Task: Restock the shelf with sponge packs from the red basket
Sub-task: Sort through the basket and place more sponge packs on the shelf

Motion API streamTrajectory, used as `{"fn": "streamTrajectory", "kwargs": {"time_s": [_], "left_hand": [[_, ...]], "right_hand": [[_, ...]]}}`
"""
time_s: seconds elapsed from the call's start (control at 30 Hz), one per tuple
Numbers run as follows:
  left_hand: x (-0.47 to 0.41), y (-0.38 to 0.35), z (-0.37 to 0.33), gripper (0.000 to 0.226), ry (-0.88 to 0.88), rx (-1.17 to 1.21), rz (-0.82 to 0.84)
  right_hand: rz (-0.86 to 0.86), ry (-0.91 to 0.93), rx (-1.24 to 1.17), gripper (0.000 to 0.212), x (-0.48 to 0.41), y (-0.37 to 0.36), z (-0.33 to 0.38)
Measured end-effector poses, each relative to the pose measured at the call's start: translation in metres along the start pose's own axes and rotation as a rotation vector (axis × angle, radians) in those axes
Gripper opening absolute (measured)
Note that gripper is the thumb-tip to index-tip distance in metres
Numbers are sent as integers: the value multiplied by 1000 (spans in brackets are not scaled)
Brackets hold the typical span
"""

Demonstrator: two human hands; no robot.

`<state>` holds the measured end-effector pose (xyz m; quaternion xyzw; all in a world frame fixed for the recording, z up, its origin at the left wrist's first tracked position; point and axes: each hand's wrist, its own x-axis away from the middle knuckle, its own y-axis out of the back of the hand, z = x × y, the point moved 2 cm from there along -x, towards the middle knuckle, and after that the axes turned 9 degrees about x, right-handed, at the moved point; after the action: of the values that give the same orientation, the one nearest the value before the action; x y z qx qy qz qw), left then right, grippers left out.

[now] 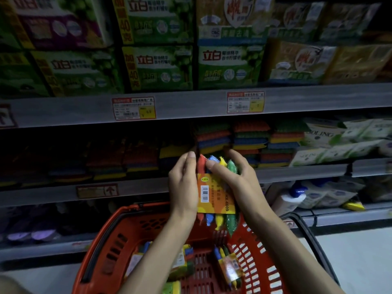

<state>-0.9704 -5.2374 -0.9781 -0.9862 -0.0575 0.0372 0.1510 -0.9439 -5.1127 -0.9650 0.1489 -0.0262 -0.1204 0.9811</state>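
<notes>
Mid-task. Left hand [183,187] grips the left edge of one sponge pack [214,194], right hand [235,177] curls over its top. Pack not yet shelved; sponge stacks [250,141] sit just beyond the fingertips. Red basket [101,251] below the wrists holds several more packs [230,266].

Dim, shadowed left side; blurred, curved wide-angle edges.

Top centre of the frame, the green cardboard boxes [157,66] carry "立白" in red, and their yellow side strip [129,68] reads "加量40克". At centre, the orange card sleeve [214,194] on the multicoloured sponge pack [214,161] reads "HX-6009" beside a barcode. The white packets [322,134] at the right edge read "SOLING". The red-bordered price tags [134,108] are too blurred to read.
</notes>
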Motion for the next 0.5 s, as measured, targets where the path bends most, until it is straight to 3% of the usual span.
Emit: {"fn": "streamTrajectory", "kwargs": {"time_s": [0.07,0.2,0.27,0.37,0.43,0.5], "left_hand": [[-4,3,2,17,26,-32,-38],[2,8,-1,20,47,-27,-44],[12,11,-2,26,119,41,32],[15,5,0,42,390,75,228],[24,12,-2,39,448,157,450],[32,15,0,36,408,86,427]], "right_hand": [[7,3,-4,94,2,1,-1],[33,-8,0,65,10,9,-5],[32,-15,-10,59,14,12,-6],[23,-18,-12,59,19,11,-6],[34,-25,-24,58,24,5,-5],[89,-89,-131,51,27,-2,-4]]}}
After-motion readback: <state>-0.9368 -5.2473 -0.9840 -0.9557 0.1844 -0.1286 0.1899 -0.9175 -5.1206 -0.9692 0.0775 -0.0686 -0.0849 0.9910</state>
